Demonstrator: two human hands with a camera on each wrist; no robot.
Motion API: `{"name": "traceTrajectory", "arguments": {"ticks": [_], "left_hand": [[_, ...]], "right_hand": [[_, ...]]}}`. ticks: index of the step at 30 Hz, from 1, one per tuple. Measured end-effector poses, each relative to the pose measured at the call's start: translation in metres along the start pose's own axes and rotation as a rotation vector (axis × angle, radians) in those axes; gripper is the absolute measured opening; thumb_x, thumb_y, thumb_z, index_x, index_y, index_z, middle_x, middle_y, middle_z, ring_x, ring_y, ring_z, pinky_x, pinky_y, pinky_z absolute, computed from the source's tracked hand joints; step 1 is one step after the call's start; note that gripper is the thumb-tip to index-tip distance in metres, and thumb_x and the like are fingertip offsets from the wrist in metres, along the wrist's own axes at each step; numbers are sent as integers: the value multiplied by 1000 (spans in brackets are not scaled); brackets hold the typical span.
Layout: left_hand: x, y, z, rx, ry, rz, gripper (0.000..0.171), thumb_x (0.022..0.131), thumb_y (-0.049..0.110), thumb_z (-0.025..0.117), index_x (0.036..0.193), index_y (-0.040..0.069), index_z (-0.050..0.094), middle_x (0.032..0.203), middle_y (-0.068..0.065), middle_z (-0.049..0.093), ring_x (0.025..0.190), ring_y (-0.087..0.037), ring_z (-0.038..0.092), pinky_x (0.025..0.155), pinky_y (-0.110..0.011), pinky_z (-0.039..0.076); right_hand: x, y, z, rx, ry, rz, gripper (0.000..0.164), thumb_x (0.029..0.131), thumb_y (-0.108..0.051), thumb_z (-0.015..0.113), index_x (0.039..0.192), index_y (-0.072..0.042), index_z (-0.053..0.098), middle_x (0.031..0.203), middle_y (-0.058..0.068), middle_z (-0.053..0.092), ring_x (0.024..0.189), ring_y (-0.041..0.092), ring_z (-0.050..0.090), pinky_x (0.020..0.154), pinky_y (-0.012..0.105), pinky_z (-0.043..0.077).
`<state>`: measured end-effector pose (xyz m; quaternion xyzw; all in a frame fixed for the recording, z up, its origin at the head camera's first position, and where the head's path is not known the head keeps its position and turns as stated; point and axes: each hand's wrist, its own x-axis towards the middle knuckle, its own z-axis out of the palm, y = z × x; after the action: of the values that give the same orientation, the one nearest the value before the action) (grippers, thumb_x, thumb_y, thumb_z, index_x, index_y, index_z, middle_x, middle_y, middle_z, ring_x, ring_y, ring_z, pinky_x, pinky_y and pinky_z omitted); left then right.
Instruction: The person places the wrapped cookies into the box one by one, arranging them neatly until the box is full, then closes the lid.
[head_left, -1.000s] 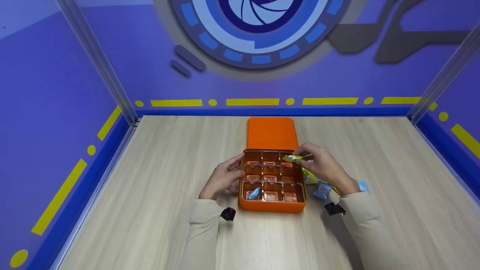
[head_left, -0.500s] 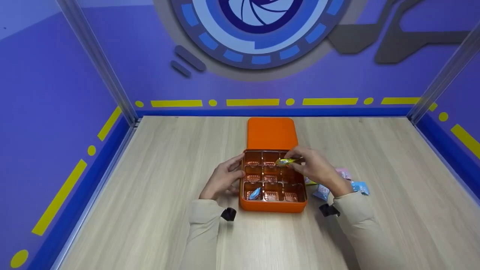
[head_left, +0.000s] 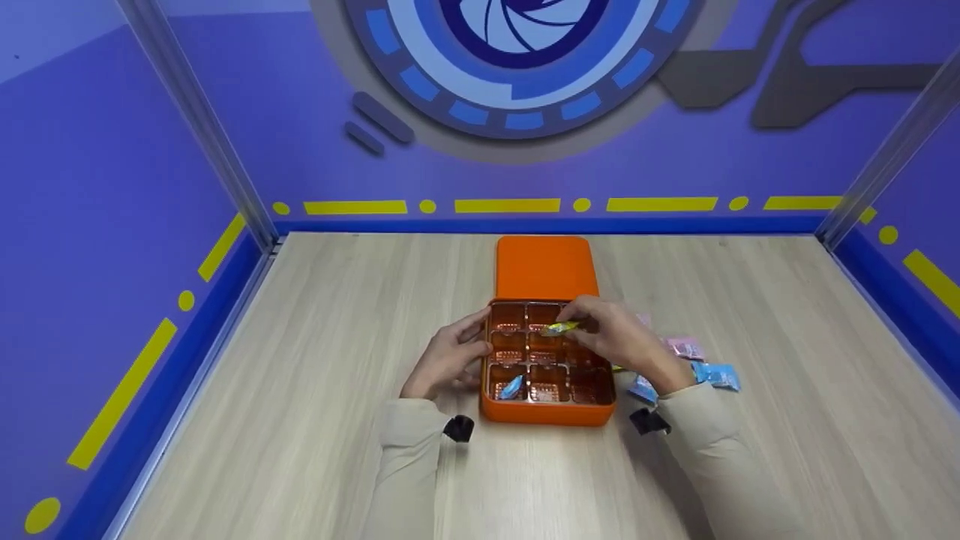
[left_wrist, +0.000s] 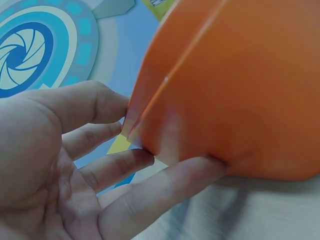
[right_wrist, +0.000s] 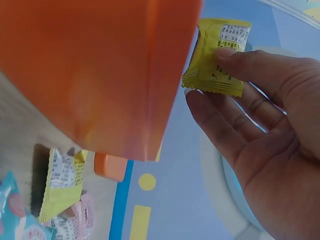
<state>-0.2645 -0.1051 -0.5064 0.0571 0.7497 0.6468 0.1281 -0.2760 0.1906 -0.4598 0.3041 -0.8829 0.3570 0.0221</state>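
So, head view: the right hand (head_left: pixel 619 337) has a yellow packet (head_left: pixel 561 328) pinched in its fingers, right over the open orange box (head_left: pixel 547 413) that sits between both hands. The left hand (head_left: pixel 448 356) is just resting against the box's side, thumb at the rim. A blue packet (head_left: pixel 511 387) lies in the corner compartment, to the right of the left hand and nearer the person. An orange lid (head_left: pixel 545 266) lies beyond both hands. Right of the right hand there's a pink packet (head_left: pixel 684 347), plus another blue packet (head_left: pixel 720 376) by its wrist.

Left wrist view: fingers loosely spread, tips touching the box wall, nothing gripped.

Right wrist view: thumb on one face of the yellow packet, fingers behind. A second yellow packet (right_wrist: pixel 61 180) lies on the table (right_wrist: pixel 25 130), well apart from that hand.
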Motion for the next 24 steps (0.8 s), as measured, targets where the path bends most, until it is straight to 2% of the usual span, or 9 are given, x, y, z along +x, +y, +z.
{"name": "traceTrajectory", "arguments": {"ticks": [5, 11, 14, 18, 24], "left_hand": [[1, -1, 0, -16, -9, 8, 67, 100, 3, 65, 163, 17, 46, 159, -14, 51, 95, -21, 72, 46, -24, 48], [1, -1, 0, -16, -8, 13, 68, 100, 4, 66, 163, 16, 46, 160, -16, 50, 99, -24, 73, 45, -24, 49], [1, -1, 0, -13, -8, 16, 68, 99, 5, 66, 163, 15, 46, 159, -16, 51, 98, -25, 73, 45, -24, 49], [0, -1, -1, -18, -11, 17, 68, 99, 5, 66, 163, 15, 46, 159, -16, 51, 98, -26, 73, 46, -25, 51], [-1, -1, -3, -7, -19, 29, 67, 100, 7, 65, 163, 16, 45, 160, -17, 49, 106, -30, 74, 51, -28, 56]], "right_hand": [[4, -4, 3, 2, -18, -35, 24, 97, 8, 71, 116, -6, 72, 112, 8, 72, 99, 27, 71, 87, 46, 62], [8, -10, 7, 17, -47, -6, 23, 98, 8, 69, 116, -7, 72, 112, 8, 72, 96, 27, 71, 84, 48, 62], [11, -12, 9, 4, -51, -4, 23, 98, 7, 70, 116, -7, 73, 113, 8, 73, 99, 27, 71, 89, 50, 62], [13, -15, 12, -20, -51, -38, 23, 97, 6, 73, 115, -7, 73, 112, 7, 73, 103, 28, 72, 93, 49, 61], [17, -19, 16, -13, -50, -90, 24, 95, 8, 74, 114, -7, 72, 111, 8, 74, 102, 28, 73, 91, 47, 62]]}}
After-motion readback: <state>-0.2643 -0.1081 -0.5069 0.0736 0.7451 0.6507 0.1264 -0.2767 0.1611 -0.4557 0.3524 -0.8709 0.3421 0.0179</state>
